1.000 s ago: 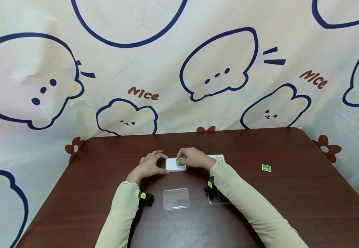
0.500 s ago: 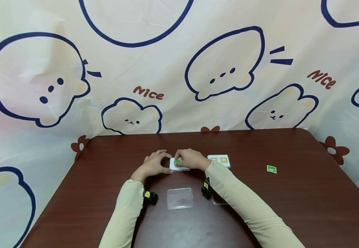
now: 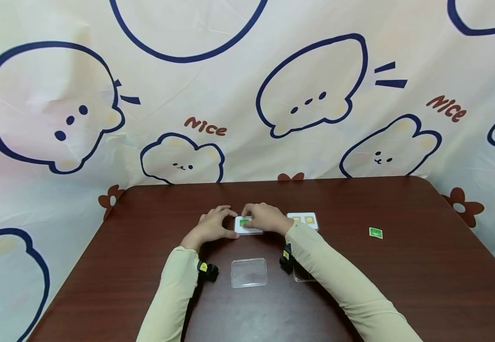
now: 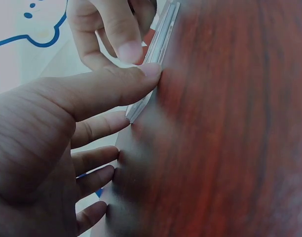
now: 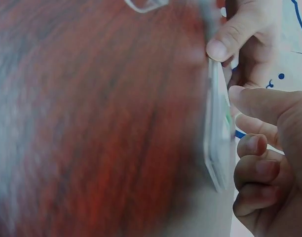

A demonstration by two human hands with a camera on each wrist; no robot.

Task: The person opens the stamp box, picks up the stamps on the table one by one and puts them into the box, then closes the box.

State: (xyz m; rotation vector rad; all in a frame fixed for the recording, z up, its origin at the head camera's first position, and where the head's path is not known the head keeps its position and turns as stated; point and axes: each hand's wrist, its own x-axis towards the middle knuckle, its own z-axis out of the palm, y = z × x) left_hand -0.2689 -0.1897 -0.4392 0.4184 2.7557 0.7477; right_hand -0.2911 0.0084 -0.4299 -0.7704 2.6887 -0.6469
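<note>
In the head view, a flat white case (image 3: 252, 232) with clear plastic edges lies on the brown table between both hands. My left hand (image 3: 213, 227) grips its left end, thumb on the near edge and index finger on the far edge. On the white face sits a small green stamp-like card (image 3: 244, 222), partly covered by my right hand (image 3: 266, 218). The right thumb and index finger pinch this card at the surface; the other right fingers are curled, as the right wrist view shows. From the side, the case (image 5: 217, 133) appears as thin, layered clear plastic.
Another white case (image 3: 309, 220) with yellow round pictures lies just behind the right wrist. A second green stamp-like card (image 3: 376, 232) is farther right. Nearer the person lies a clear plastic lid (image 3: 249, 273); another clear lid (image 3: 303, 276) is partly under the right forearm.
The right hand has shifted the green card leftward across the white case. The left hand keeps its grip. The head view has turned slightly, moving the scene right in the picture.
</note>
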